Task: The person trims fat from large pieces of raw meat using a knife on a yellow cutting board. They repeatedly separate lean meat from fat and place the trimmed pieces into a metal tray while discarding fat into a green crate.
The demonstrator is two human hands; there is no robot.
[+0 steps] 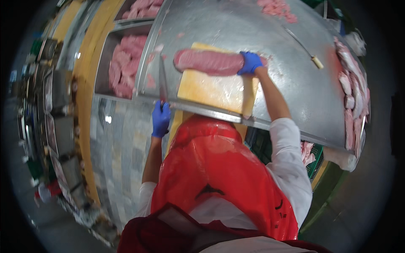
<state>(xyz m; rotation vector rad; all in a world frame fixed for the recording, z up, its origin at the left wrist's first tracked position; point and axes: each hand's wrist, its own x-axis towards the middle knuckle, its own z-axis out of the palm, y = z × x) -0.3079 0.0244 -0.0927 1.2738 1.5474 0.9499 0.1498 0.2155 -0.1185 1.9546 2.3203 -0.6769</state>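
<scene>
A long pink piece of meat [206, 62] lies crosswise over a yellow cutting board [211, 90] near the front edge of the steel table [202, 25]. My right hand [252, 63], in a blue glove, grips the meat's right end, fingers wrapped over it. At the table's front left edge my left hand [160, 119], also gloved in blue, is closed round the handle of a knife [163, 80]. Its blade points away from me, left of the board and apart from the meat. The handle is mostly hidden in my fist.
Left of the table stands a steel tub [105, 63] heaped with meat pieces [126, 63], with another behind it. A sharpening steel [301, 45] with a pale handle lies at right. Long meat strips [353, 84] line the right edge; small trimmings [278, 9] lie at the far side.
</scene>
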